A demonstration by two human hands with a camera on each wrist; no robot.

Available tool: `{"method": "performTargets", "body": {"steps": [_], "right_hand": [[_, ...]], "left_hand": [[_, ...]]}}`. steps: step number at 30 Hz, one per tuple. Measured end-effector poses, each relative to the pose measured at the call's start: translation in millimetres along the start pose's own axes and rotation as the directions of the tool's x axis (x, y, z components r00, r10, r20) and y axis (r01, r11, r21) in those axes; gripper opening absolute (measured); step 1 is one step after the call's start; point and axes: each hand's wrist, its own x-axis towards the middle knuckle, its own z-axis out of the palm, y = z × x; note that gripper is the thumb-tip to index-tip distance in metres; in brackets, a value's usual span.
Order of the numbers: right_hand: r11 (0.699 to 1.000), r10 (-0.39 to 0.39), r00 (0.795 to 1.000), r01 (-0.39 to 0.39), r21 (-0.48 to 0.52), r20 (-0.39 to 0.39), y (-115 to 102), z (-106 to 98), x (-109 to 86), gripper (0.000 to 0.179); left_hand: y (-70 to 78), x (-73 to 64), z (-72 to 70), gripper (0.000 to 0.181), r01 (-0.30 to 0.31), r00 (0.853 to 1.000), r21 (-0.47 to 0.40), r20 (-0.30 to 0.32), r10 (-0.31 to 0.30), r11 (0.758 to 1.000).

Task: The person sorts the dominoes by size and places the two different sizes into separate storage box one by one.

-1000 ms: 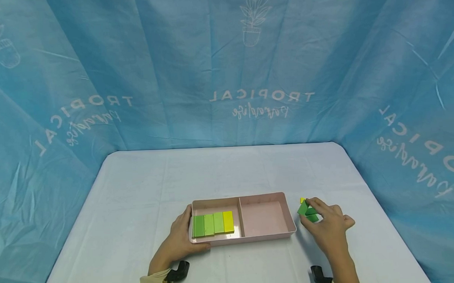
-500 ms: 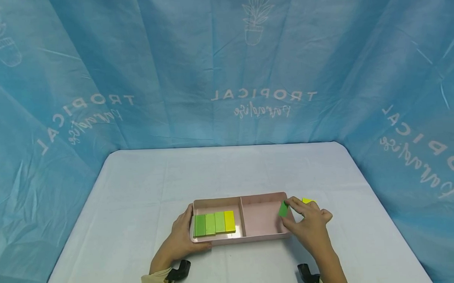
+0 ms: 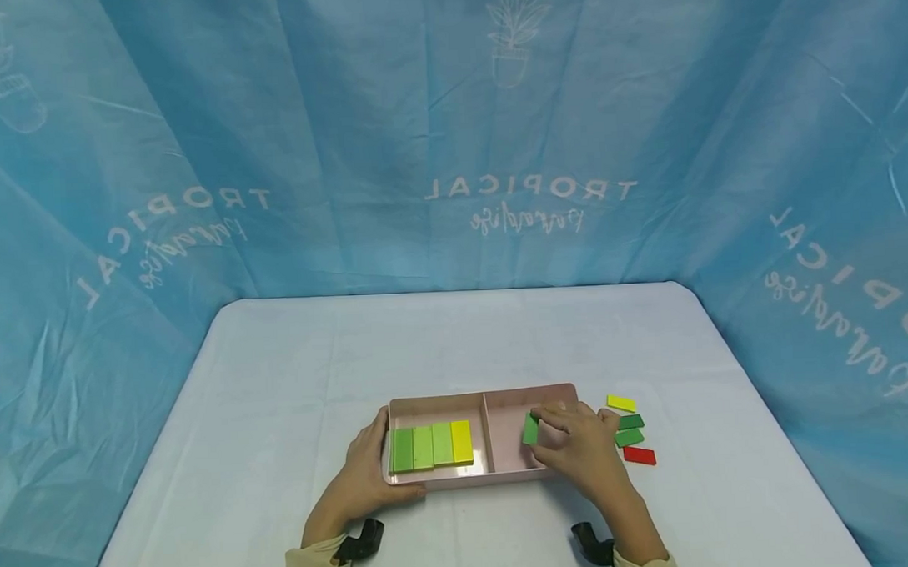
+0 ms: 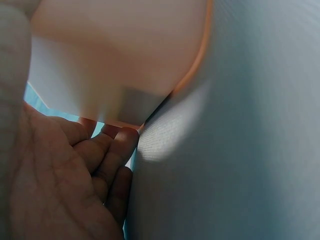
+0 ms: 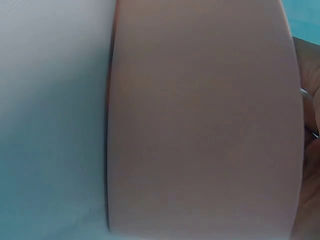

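A pink two-compartment tray (image 3: 483,481) lies on the table. My left hand (image 3: 363,470) grips its left end, thumb along the front wall and fingers at the left side. In the left wrist view, curled fingertips meet the tray wall (image 4: 120,50). Between thumb and index finger, my right hand (image 3: 583,450) pinches a green tile (image 3: 530,428), tilted, over the right compartment. The left compartment holds a row of green and light green tiles (image 3: 422,446) with a yellow tile (image 3: 462,442) at its right end. The tray's outer wall (image 5: 205,125) fills much of the right wrist view, hiding the held tile.
Right of the tray lie loose tiles: a yellow one (image 3: 621,403), two green ones (image 3: 629,437) and a red one (image 3: 639,455). A divider (image 3: 489,432) splits the tray. White cloth (image 3: 456,342) covers the table, with blue curtains (image 3: 344,154) around it.
My right hand has lifted the green tile from the loose ones and carried it left, over the right compartment. The red tile has come into view. My left hand stays on the tray.
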Motion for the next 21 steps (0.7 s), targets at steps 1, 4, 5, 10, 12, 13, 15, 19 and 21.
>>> {"method": "performTargets", "body": {"steps": [1,4,5,10,12,13,15,19,21], "right_hand": [[1.000,-0.001,1.000,0.001,-0.006,0.008,-0.9,1.9,0.1,0.052],[1.000,0.009,0.999,-0.007,-0.026,0.047,-4.2,7.9,-1.0,0.049],[0.999,0.017,0.998,-0.015,-0.038,0.065,-5.5,9.8,-1.8,0.049],[0.998,0.031,0.992,-0.023,-0.064,0.120,-11.2,16.0,-0.4,0.047],[0.998,0.020,0.992,-0.012,-0.058,0.126,-13.0,16.8,3.8,0.046],[0.998,0.011,0.992,-0.003,-0.062,0.126,-14.0,17.2,6.3,0.046],[0.998,-0.002,0.990,0.012,-0.069,0.139,-16.3,17.5,11.5,0.044],[0.995,-0.004,0.985,0.021,-0.095,0.174,-21.3,18.6,19.0,0.043],[0.994,0.005,0.981,0.016,-0.107,0.194,-23.8,19.2,20.7,0.044]], "left_hand": [[-0.2,-0.7,0.6,0.144,0.003,1.000,-0.001,0.003,-0.003,1.000],[-1.7,-3.0,2.5,0.144,0.014,1.000,-0.002,0.014,-0.014,1.000],[-2.5,-3.7,3.2,0.144,0.015,1.000,-0.001,0.017,-0.015,1.000],[-4.8,-5.1,4.6,0.145,0.011,1.000,0.001,0.017,-0.011,1.000],[-4.5,-4.4,4.1,0.145,0.011,1.000,0.010,0.017,-0.011,1.000],[-3.9,-3.8,3.6,0.145,0.011,1.000,0.012,0.015,-0.011,1.000],[-2.3,-2.2,2.4,0.145,0.009,1.000,0.012,0.009,-0.009,1.000],[0.8,0.0,-0.4,0.144,0.000,1.000,0.011,0.001,0.000,1.000],[1.0,0.5,-0.9,0.144,0.000,1.000,0.016,0.006,0.000,1.000]]}}
